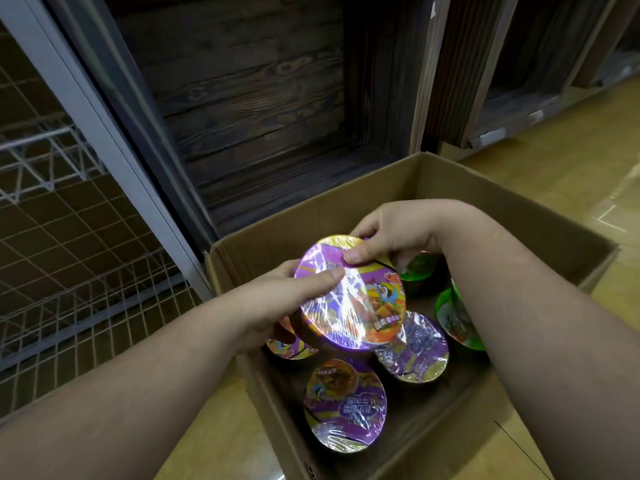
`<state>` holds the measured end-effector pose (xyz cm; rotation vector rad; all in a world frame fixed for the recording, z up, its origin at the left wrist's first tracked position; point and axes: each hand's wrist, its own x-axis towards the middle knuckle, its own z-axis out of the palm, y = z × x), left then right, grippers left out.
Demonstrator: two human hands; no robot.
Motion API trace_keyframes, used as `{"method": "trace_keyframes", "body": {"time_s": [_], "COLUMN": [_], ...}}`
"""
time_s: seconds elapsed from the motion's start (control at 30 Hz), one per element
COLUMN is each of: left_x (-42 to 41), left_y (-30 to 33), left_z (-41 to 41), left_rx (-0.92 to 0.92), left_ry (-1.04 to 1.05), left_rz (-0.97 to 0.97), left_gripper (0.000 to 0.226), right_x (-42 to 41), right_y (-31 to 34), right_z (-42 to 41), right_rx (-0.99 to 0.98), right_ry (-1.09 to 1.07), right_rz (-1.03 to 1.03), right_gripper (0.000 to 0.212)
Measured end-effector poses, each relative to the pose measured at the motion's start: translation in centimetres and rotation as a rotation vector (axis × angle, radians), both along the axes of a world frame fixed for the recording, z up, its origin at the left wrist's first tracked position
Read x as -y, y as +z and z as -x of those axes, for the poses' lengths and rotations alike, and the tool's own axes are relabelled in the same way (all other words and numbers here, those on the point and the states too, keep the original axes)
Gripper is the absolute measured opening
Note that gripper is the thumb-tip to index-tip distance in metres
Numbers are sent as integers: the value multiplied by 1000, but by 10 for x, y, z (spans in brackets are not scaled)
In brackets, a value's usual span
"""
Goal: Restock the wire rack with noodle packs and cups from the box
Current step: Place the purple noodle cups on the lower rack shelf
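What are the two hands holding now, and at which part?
Both hold one purple-lidded noodle cup above the box: left hand at its left rim, right hand at its far rim, thumbs on the lid.

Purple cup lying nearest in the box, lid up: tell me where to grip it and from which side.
Come from above and grip the purple cup by the lid's rim, thumb on top and fingers under the edge, as both hands hold the raised cup. Its walls sit low inside the box, probably hard to reach.
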<state>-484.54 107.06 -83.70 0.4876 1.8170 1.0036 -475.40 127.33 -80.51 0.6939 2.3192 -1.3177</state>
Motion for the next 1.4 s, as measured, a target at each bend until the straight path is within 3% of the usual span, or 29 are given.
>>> {"method": "trace_keyframes", "body": {"time_s": [0.07,0.13,0.23,0.3,0.37,0.4,0.57,0.67,0.77,0.9,0.97,1.07,1.23,1.4], "left_x": [1,2,6,8,11,12,17,19,17,16,17,19,22,23], "left_y": [-1,-1,0,0,0,0,5,3,2,2,3,5,8,12], "left_z": [4,10,15,16,15,14,13,15,14,14,14,15,14,14], "left_rx": [26,36,12,-4,-17,-18,-3,34,55,98,116,139,178,196], "left_ry": [36,70,112,120,115,116,151,173,234,249,264,298,317,354], "left_rz": [-42,-66,-71,-71,-72,-76,-79,-81,-98,-97,-101,-98,-113,-109], "left_gripper": [55,64,57,46,51,57,58,73,65,63,61,58,59,63], "right_x": [3,5,-1,-8,-10,-7,-6,-1,5,7,5,8,5,0], "right_y": [2,-3,-28,-48,-65,-75,-125,-123,-121,-119,-120,-121,-129,-131], "right_z": [2,4,8,8,6,6,16,26,20,22,25,26,27,26], "right_rx": [-28,-56,-127,-96,-10,20,-36,-75,62,179,189,263,281,239], "right_ry": [-18,-97,-439,-561,-560,-559,-701,-779,-735,-566,-538,-485,-471,-463], "right_rz": [29,69,133,-60,-303,-326,108,103,119,-10,-69,0,72,-22], "right_gripper": [38,43,51,52,48,48,81,82,38,23,27,41,42,40]}}
